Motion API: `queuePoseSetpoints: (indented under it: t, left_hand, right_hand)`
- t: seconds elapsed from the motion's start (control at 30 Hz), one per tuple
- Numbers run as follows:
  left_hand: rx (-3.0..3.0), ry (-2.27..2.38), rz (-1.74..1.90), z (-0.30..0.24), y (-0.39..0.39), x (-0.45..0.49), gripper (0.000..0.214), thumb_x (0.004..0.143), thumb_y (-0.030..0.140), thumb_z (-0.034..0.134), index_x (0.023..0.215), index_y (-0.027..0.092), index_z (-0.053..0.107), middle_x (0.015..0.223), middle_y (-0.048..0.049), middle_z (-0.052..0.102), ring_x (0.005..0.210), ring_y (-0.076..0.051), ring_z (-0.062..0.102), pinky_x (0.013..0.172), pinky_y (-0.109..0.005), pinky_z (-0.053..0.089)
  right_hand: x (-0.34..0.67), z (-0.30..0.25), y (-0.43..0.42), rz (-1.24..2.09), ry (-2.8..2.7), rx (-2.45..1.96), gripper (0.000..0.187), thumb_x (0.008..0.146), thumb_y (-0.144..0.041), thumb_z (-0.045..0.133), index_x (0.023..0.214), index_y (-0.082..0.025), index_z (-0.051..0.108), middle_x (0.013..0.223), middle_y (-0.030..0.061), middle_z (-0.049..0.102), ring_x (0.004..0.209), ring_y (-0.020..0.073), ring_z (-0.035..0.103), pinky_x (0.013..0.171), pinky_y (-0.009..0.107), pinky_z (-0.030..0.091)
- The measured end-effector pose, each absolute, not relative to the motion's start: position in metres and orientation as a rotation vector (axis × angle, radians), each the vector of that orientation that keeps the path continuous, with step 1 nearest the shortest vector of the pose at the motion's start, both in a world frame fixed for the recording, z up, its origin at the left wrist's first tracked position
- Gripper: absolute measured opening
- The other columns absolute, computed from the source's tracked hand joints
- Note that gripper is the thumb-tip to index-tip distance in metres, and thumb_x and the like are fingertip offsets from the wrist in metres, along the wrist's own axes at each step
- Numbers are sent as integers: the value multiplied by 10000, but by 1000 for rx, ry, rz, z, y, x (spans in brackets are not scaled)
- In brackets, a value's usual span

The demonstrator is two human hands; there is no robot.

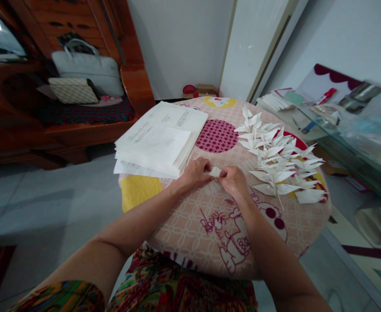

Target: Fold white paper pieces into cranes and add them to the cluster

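Note:
Between my two hands, low over the round table, is a small folded piece of white paper (215,171). My left hand (196,172) pinches its left side. The fingers of my right hand (232,179) are closed on its right side. To the left lies a thick stack of printed paper (164,130), with smaller blank sheets (169,143) on top. Several folded paper cranes (275,158) stand close together at the right side of the table. The paper's fold details are too small to make out.
A patterned cloth (184,225) covers the round table (216,136). At the right, a glass-topped stand (336,134) holds papers and a plastic bag (372,125). A wooden bench (138,82) with a pale handbag (89,65) stands at the back left.

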State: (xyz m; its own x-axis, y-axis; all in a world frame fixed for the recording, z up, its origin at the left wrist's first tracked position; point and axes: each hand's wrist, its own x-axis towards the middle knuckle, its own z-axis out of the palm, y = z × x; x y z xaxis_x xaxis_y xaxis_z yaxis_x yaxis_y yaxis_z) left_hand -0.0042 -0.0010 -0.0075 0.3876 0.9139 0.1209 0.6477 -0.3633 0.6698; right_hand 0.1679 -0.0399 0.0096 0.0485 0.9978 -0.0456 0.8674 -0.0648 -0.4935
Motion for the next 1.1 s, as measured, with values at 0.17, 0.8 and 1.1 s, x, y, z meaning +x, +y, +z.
queuePoseSetpoints:
  t: [0.17, 0.8, 1.1]
  left_hand:
    - [2162, 1361, 622, -6, -5, 0, 224, 657, 254, 771, 794, 179, 611, 830, -15, 603, 762, -177, 567, 767, -327, 474]
    - [2147, 1324, 687, -8, -6, -3, 328, 670, 230, 751, 969, 163, 636, 914, -37, 635, 811, -190, 592, 783, -333, 498]
    - [2262, 1298, 734, -10, -4, -8, 625, 639, 254, 839, 1218, 177, 617, 1309, -128, 597, 1259, -311, 548, 1115, -461, 416]
  right_hand:
    - [176, 9, -38, 570, -1919, -1972, 101, 705, -116, 667, 714, -179, 745, 694, 33, 722, 647, 150, 626, 605, 244, 393]
    - [181, 8, -23, 534, -1931, -1703, 206, 819, -155, 626, 990, -131, 740, 905, 97, 759, 835, 191, 671, 783, 285, 479]
    - [180, 0, -14, 925, -1666, -1593, 86, 707, -143, 611, 740, -163, 688, 686, 0, 688, 637, 141, 611, 596, 237, 426]
